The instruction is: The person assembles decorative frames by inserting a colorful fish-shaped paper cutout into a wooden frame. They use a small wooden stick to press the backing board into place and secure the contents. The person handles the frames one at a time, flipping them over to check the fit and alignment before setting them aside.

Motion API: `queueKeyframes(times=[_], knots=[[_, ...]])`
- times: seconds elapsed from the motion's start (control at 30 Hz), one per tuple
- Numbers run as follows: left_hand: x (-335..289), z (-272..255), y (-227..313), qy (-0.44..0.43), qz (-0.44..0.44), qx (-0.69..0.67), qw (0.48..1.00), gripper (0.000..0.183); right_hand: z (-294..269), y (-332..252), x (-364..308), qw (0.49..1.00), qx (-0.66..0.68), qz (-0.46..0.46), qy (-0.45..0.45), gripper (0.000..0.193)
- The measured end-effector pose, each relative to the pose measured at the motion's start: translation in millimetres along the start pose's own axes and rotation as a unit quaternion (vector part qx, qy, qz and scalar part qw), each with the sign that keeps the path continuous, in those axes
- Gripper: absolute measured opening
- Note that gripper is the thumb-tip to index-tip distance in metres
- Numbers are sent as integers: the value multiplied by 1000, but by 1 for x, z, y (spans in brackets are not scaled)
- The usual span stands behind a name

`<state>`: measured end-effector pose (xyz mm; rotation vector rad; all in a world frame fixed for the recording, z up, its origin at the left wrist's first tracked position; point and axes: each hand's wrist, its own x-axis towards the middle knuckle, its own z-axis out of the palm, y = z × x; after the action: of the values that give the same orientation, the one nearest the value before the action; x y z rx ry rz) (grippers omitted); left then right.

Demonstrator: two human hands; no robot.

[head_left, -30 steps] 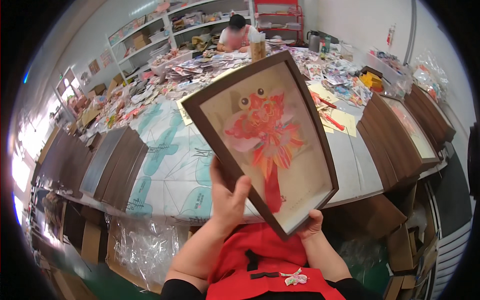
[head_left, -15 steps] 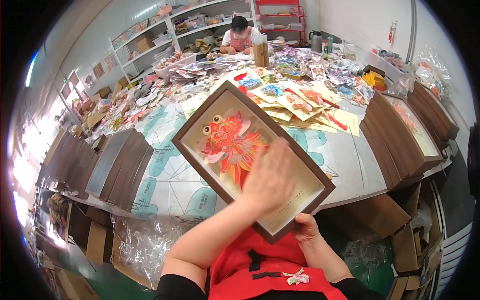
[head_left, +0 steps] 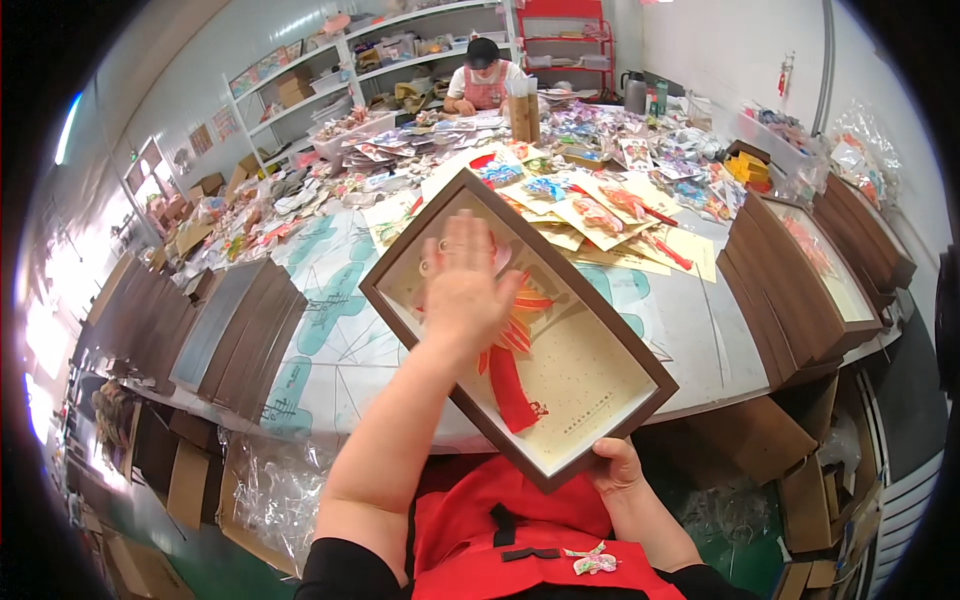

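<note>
A dark brown shadow-box frame point(head_left: 622, 337) is held tilted in front of me, above the near edge of the table. Inside sits a red and orange goldfish ornament point(head_left: 512, 392) with a long red tail, on a cream backing; its head is mostly covered by my hand. My left hand point(head_left: 465, 290) lies flat over the upper part of the frame's front, fingers stretched and thumb out to the right. Down at the lower right corner, my right hand point(head_left: 615, 466) grips the frame's edge, thumb in front and the other fingers partly hidden behind.
Stacks of brown frames stand left point(head_left: 240, 335) and right point(head_left: 790, 290) on the table. Cream cards point(head_left: 600, 215) with colourful ornaments spread beyond the frame. A co-worker point(head_left: 483, 80) sits at the far side. Cardboard boxes point(head_left: 745, 430) and clear plastic wrap point(head_left: 285, 490) lie below the table edge.
My left hand has moved up and left across the frame's front, from the fish's tail to its head. The frame has shifted slightly right; my right hand keeps its hold.
</note>
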<state>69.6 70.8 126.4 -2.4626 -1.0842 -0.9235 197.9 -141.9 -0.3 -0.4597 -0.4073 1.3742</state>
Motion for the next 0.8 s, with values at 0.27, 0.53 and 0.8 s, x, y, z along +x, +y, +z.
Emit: queueKeyframes(times=[0.27,0.53,0.8], knots=[[-75,-8,106,-131,304,-182,926,66,-15,-19,2,994,52,-89,40,64],[-116,-18,70,-96,290,-349,886,58,-7,-140,-40,919,-46,-336,199,68],[-175,-1,-18,-85,-71,-418,902,34,18,-318,-83,782,-136,-513,327,54]])
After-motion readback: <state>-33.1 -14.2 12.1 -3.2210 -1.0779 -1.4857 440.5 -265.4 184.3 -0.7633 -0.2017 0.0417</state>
